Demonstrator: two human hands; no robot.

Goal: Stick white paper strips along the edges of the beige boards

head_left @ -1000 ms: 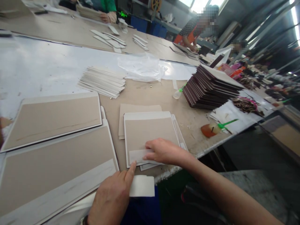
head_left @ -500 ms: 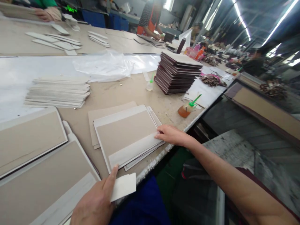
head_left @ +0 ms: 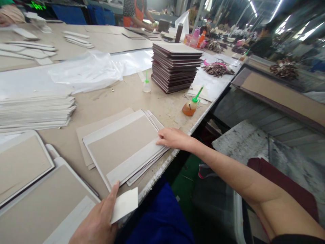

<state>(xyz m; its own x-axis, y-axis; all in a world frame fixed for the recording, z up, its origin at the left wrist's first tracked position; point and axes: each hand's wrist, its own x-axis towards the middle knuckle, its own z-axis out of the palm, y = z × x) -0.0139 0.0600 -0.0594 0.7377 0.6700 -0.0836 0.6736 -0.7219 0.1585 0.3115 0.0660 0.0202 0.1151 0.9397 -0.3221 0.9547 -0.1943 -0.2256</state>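
On top of several flat boards lies a beige panel (head_left: pixel 122 142) with pale edges and a white strip along its near side. My right hand (head_left: pixel 170 138) is closed at the panel's right corner, fingers curled and thumb pressed on the strip. At the near left corner, a stretched finger of my left hand (head_left: pixel 98 217) touches the panel's edge. The same hand holds a small white card (head_left: pixel 125 205) that sticks out over the table edge; its other fingers are mostly hidden. Left of it lie larger panels (head_left: pixel 48 200) with similar pale borders.
A tall stack of dark-edged boards (head_left: pixel 175 69) stands farther back. Near the table edge sits a bottle of amber liquid (head_left: pixel 190 106); a clear bottle (head_left: pixel 146 86) is beyond. Pale strips (head_left: pixel 35 110) are piled left. A co-worker in an orange apron (head_left: pixel 138 13) stands across the table.
The view has swung right, so the table's things sit farther left in the picture. Both hands keep their places on the panel, and the white card is still in my left hand.
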